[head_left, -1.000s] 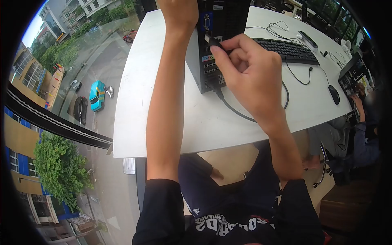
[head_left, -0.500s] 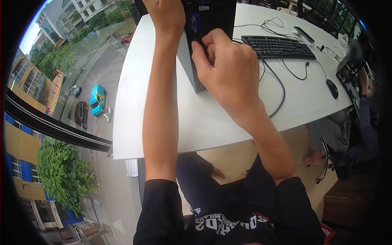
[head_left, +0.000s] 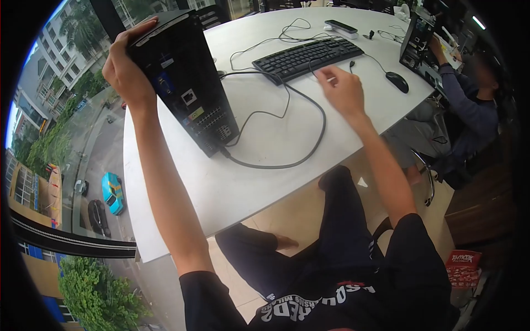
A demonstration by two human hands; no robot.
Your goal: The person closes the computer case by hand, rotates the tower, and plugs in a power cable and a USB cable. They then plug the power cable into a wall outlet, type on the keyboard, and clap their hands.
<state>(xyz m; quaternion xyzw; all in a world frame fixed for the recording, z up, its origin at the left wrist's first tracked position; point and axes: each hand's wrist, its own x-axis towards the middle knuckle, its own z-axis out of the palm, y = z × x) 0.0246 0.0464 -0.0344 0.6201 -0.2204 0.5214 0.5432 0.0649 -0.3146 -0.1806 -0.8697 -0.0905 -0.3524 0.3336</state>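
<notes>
My left hand (head_left: 130, 71) grips the top edge of a black computer tower (head_left: 196, 105), thumb side along its back panel and fingers over the top. The tower stands tilted on the table, its rear ports facing me. A thick black power cord (head_left: 287, 166) runs from the low end of that panel and loops across the table. My right hand (head_left: 343, 94), slightly blurred, hovers just in front of the black keyboard (head_left: 303, 58). Its fingers are half curled and apart, and I see nothing between them. A thin cable with a small plug (head_left: 351, 66) passes behind this hand.
A black mouse (head_left: 397, 82) lies to the right on the white table (head_left: 265, 190). A dark phone-like object (head_left: 340, 26) rests at the back. At the right, another person (head_left: 469, 110) works at an opened computer case (head_left: 417, 47). A window borders the left side.
My right hand has left the tower's rear ports and moved right, towards the keyboard. My left hand stays on the tower's top. The view has shifted, bringing more of the tower into sight.
</notes>
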